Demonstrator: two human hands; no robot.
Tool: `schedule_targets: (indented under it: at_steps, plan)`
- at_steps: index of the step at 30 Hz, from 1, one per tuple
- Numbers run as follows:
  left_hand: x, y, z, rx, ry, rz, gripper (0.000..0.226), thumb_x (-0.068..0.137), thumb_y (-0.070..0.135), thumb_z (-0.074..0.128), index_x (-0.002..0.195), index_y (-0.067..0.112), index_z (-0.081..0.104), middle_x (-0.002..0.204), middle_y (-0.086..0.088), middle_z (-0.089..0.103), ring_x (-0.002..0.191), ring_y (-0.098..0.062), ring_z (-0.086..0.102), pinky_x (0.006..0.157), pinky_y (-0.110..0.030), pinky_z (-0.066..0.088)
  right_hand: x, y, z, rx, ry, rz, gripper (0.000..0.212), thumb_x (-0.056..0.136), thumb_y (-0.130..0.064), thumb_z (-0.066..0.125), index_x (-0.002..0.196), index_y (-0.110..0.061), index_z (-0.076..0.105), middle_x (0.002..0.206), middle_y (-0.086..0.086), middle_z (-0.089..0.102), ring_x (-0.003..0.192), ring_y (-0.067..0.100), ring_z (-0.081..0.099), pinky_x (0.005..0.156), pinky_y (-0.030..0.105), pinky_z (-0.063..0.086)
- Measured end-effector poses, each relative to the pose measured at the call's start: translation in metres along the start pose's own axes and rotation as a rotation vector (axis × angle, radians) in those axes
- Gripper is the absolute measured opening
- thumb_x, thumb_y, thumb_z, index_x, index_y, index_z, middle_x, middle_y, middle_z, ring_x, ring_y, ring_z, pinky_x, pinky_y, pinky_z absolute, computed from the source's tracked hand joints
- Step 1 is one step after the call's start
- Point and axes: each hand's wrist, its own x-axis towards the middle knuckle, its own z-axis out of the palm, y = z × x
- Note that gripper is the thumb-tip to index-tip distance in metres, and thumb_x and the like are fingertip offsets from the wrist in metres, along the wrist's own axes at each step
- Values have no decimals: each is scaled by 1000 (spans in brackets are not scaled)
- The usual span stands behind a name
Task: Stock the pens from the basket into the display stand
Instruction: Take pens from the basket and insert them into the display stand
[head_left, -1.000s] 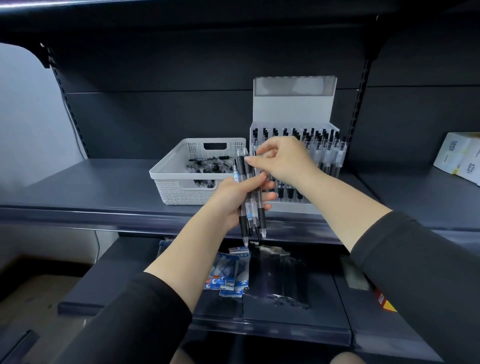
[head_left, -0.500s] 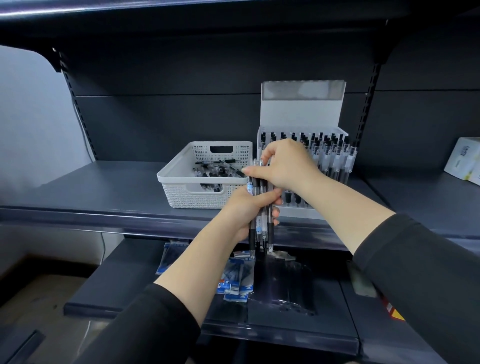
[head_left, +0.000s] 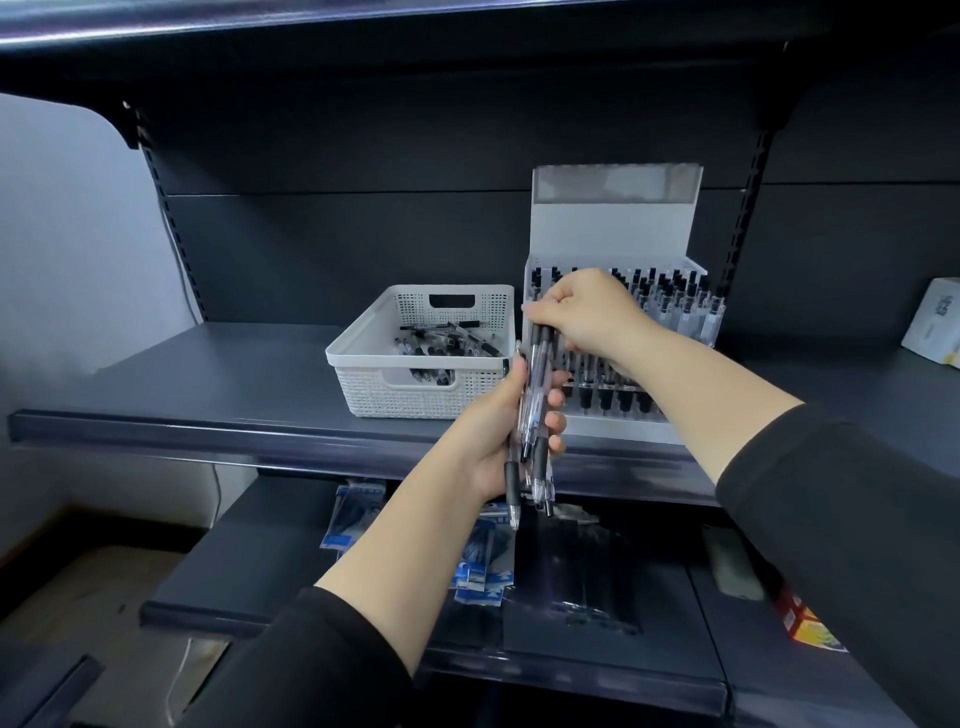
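Observation:
My left hand (head_left: 498, 431) grips a bundle of clear pens with black grips (head_left: 532, 415), held upright in front of the shelf edge. My right hand (head_left: 587, 312) pinches the top ends of one or two pens from that bundle, just left of the display stand (head_left: 613, 228). The white stand holds several rows of pens standing upright; my right hand and forearm hide its left and middle rows. A white perforated basket (head_left: 415, 395) stands left of the stand with several loose pens (head_left: 447, 340) lying in it.
Both containers sit on a dark shelf (head_left: 208, 384) with a raised front lip. A white box (head_left: 935, 327) stands at the far right. The lower shelf holds blue-and-white packets (head_left: 483, 571) and dark packages (head_left: 582, 571). An upper shelf overhangs.
My right hand has lifted slightly, drawing the pinched pens upward out of the bundle. My left hand keeps its hold on the bundle. The view shifted a little.

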Motion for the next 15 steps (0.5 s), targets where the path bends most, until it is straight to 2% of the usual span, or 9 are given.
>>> schedule_targets:
  at_steps: [2,4,6,8,10,12,15]
  plan:
    - [-1,1,-2,-5,22,-2,39,98,42,37,93,10,58,61,4,54,42,-5,48,39,-17,44,0,2,-1,35,37,5,34,90,-23,60,83,10,63,68,15,47,52,18,42,49,17,34]
    - [-1,3,-4,-20,49,15,36,99,39,40,96,8,59,63,3,56,43,-7,50,39,-18,45,1,4,-3,52,87,-16,40,91,-25,58,91,15,62,61,15,46,52,19,44,51,22,33]
    - [-2,6,-5,-57,70,27,35,99,37,42,98,7,59,65,2,57,44,-8,51,39,-19,46,2,1,-6,56,129,-56,38,93,-26,56,90,11,63,55,6,47,54,18,46,53,24,33]
    - [-3,9,-5,-94,73,30,34,99,36,43,97,7,60,65,1,55,44,-8,50,38,-19,45,3,-3,-9,26,159,-108,30,94,-28,54,86,0,61,59,-2,48,64,19,49,58,26,36]
    - [-4,13,-5,-124,68,29,34,99,35,44,94,6,60,66,1,54,43,-8,50,38,-18,45,4,-7,-12,24,191,-147,27,95,-28,53,90,-2,60,65,-2,50,72,21,51,68,28,41]
    - [-5,17,-5,-146,67,28,34,100,34,42,92,6,61,65,1,55,42,-8,49,39,-17,44,6,-8,-13,36,209,-165,33,96,-28,51,94,5,60,65,4,53,69,22,53,74,35,48]
    - [-6,21,-4,-174,96,1,31,100,30,43,89,6,59,63,1,52,41,-7,48,38,-16,42,9,-3,-17,69,249,-138,28,97,-28,50,99,-1,59,65,0,51,71,20,53,75,34,46]
